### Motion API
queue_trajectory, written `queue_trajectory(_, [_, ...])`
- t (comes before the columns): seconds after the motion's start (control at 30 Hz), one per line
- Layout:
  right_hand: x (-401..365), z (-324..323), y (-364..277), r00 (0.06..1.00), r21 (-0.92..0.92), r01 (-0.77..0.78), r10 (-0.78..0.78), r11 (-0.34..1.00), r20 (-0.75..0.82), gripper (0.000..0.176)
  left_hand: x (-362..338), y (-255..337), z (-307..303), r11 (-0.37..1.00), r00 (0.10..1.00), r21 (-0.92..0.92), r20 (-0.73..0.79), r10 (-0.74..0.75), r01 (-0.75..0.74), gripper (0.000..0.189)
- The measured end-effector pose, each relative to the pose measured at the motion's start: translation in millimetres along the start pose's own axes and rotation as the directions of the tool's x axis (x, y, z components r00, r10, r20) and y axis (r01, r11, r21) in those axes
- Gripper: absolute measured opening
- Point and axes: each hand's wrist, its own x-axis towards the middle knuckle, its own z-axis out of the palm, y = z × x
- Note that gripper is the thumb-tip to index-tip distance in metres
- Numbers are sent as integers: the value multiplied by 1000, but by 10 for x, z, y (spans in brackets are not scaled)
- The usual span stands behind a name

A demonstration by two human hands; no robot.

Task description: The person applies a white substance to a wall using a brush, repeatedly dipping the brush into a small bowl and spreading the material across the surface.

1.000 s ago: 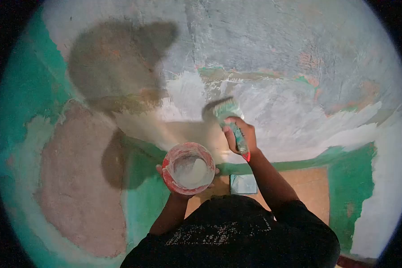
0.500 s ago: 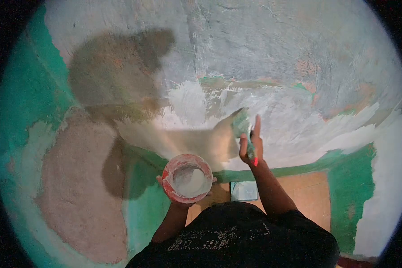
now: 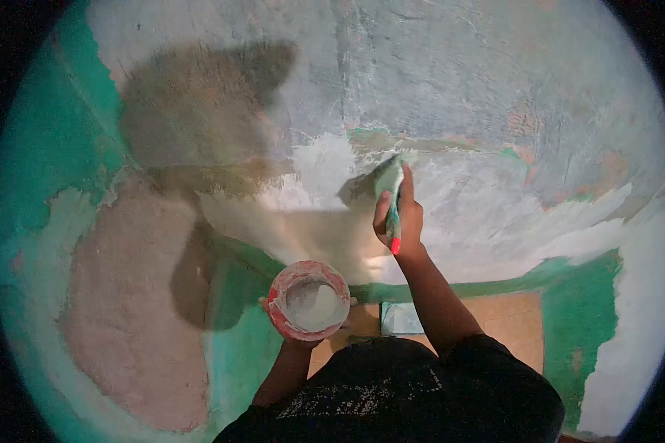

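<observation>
My left hand (image 3: 301, 342) supports a small red bucket (image 3: 279, 316) from below, fingers curled round its sides. Whitish wall putty (image 3: 326, 308) lies inside, and dried smears coat the rim. Closed round the handle of a putty knife (image 3: 389, 179), my right hand (image 3: 406, 220) stretches its index finger along the tool towards the blade. The handle ends in a red tip, and pale material coats the blade. Its upper edge is at or very near the white-smeared wall (image 3: 465, 184); exact contact is hard to tell.
Bare grey plaster (image 3: 436, 66) spreads above the white patch. Green paint (image 3: 576, 325) borders it at the sides and below. A pale square object (image 3: 400, 319) lies on the tan surface (image 3: 510, 317) beneath my arms. Shadows darken the wall at left.
My right hand and the putty knife have moved up and to the left across the wall, and the blade has turned. The bucket in my left hand stays nearly in place.
</observation>
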Motion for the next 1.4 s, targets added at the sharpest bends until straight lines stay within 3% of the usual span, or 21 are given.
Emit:
queue_trajectory(0.1, [30, -59, -3, 961, -19, 35, -28, 999, 274, 64, -74, -53, -107, 997, 989, 77, -145, 30, -19, 106])
queue_trajectory(0.13, [59, -67, -15, 950, -1, 125, -120, 992, 290, 65, -80, -75, -157, 996, 985, 88, -171, 33, -18, 107])
queue_trajectory(0.23, [139, -124, -42, 938, 12, 172, -167, 985, 304, 65, 40, -129, -124, 997, 995, 29, -76, -67, 70, 107])
queue_trajectory(0.27, [144, -210, -78, 940, -17, 121, -109, 992, 325, 58, 83, -132, -66, 989, 989, -14, -7, -144, 144, 108])
queue_trajectory(0.3, [135, -265, -21, 948, 4, 116, -112, 993, 298, 53, 130, -141, 11, 975, 975, -52, 64, -214, 218, 108])
queue_trajectory(0.4, [150, -444, 275, 986, 92, 78, -90, 993, 138, 37, 185, -123, 94, 968, 968, -58, 65, -242, 245, 109])
queue_trajectory(0.47, [143, -616, 253, 996, -53, 43, -39, 998, 79, 34, 175, -125, 44, 976, 974, -50, 96, -207, 212, 109])
queue_trajectory(0.57, [150, -795, 240, 999, -54, 38, -40, 998, -31, 45, 87, -114, 4, 989, 989, -48, 60, -136, 139, 109])
queue_trajectory(0.67, [99, -630, 97, 964, 65, 41, -23, 997, -263, 53, 7, -110, 21, 993, 994, -51, 2, -108, 108, 106])
queue_trajectory(0.77, [-97, -237, 157, 971, 241, -175, 208, 955, -120, 62, -40, -126, 89, 989, 1000, -145, 15, -28, 30, 106])
queue_trajectory(0.83, [-125, 171, 218, 965, 280, 43, 32, 959, -260, 57, -73, -94, 69, 990, 1000, -141, 18, -4, 7, 107])
queue_trajectory(0.9, [-134, 279, 108, 987, 446, -75, 129, 892, -92, 51, -153, -15, 30, 998, 999, -43, -21, -38, 37, 107])
queue_trajectory(0.97, [-124, 302, 13, 990, 453, -137, 112, 881, 83, 49, -191, -31, 25, 959, 988, 250, -42, 150, -135, 107])
queue_trajectory(1.03, [-107, 270, 28, 980, 417, -149, 77, 897, 184, 49, -211, -65, 33, 952, 985, 277, -74, 156, -130, 107])
queue_trajectory(1.07, [-79, 266, 46, 978, 388, -126, 49, 913, 201, 52, -205, -55, 42, 985, 992, 162, -103, 71, -54, 106])
queue_trajectory(1.1, [-45, 197, 51, 981, 361, -111, 44, 926, 189, 51, -180, -28, 54, 999, 993, 47, -120, -17, 22, 106])
queue_trajectory(1.2, [58, -50, 188, 996, 274, -14, -11, 962, 87, 50, -55, -1, 36, 993, 989, 17, 84, -119, 118, 106])
queue_trajectory(1.27, [142, -243, 513, 994, 222, 103, -91, 969, -66, 48, -73, -17, 14, 997, 996, 42, 46, -71, 69, 104])
queue_trajectory(1.33, [45, -382, 561, 980, 344, -72, 130, 936, -150, 49, -85, 9, 1, 997, 998, 55, 34, -58, 56, 102])
queue_trajectory(1.4, [27, -374, 460, 952, 361, -44, 149, 932, -268, 53, -92, 28, 5, 996, 996, 47, 45, -83, 81, 100])
